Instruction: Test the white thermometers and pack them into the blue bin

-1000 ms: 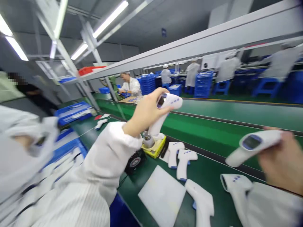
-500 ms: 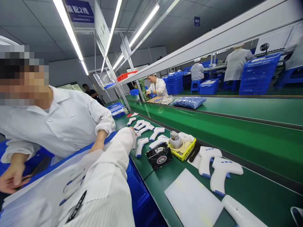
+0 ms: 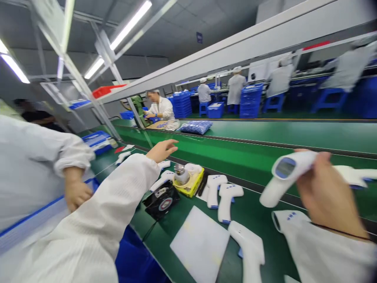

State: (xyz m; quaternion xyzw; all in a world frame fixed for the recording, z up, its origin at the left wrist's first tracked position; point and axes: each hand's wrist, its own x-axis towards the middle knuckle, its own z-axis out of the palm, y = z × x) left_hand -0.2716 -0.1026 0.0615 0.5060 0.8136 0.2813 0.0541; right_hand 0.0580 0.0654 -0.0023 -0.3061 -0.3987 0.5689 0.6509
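My right hand (image 3: 326, 192) is shut around a white infrared thermometer (image 3: 285, 177), its blue-rimmed display facing up, and the picture is blurred there. My left hand (image 3: 161, 151) hangs empty above the green bench (image 3: 188, 232), fingers apart, just beyond a black fan (image 3: 161, 200). A yellow tray (image 3: 188, 182) holding a metal jar (image 3: 182, 175) stands next to the fan. Several more white thermometers lie on the bench, including one (image 3: 225, 200) beside the tray and another (image 3: 249, 247) near a white pad (image 3: 200, 245).
A co-worker in a white coat (image 3: 29, 157) stands at the left, one hand (image 3: 76, 192) lowered. Blue crates (image 3: 98, 141) sit along the far bench end. A long grey rail (image 3: 235, 51) runs overhead, and beyond it other workers sit among stacked blue crates (image 3: 247, 100).
My left hand held a thermometer a second ago, dipped to the bench, and is now empty and raised. My right hand reappears at right with its thermometer. The view has swung slightly.
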